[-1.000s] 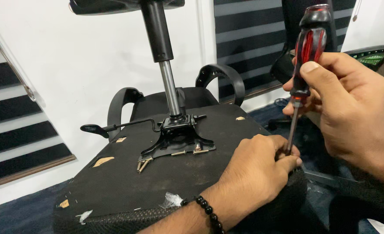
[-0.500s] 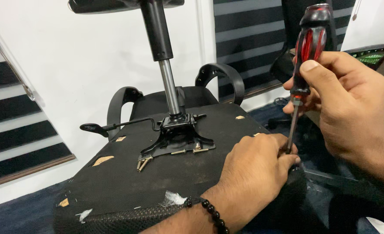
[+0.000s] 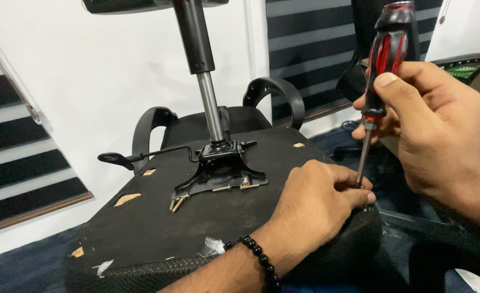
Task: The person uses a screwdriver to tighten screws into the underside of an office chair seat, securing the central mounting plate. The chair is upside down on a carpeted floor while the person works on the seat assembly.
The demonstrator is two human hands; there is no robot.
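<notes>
An office chair lies upside down, its black seat underside [image 3: 158,228] facing up. My right hand [image 3: 429,125] grips a red and black screwdriver [image 3: 386,59] held upright, its shaft pointing down at the seat's right edge. My left hand [image 3: 316,203] rests on that edge, fingers pinched around the screwdriver tip; what sits under the tip is hidden. A black bead bracelet [image 3: 259,258] is on my left wrist. A black metal mounting plate [image 3: 221,168] with the gas cylinder [image 3: 204,81] stands in the seat's middle. Loose screws [image 3: 177,203] lie beside the plate.
A black lever [image 3: 142,157] sticks out left of the plate. Two curved armrests [image 3: 275,95] show behind the seat. White wall and striped blinds [image 3: 305,49] stand beyond. Dark blue carpet [image 3: 17,266] covers the floor. Torn patches mark the seat fabric.
My left hand has shifted slightly to the right along the seat edge, closer around the screwdriver tip. The right hand and screwdriver stay almost in place.
</notes>
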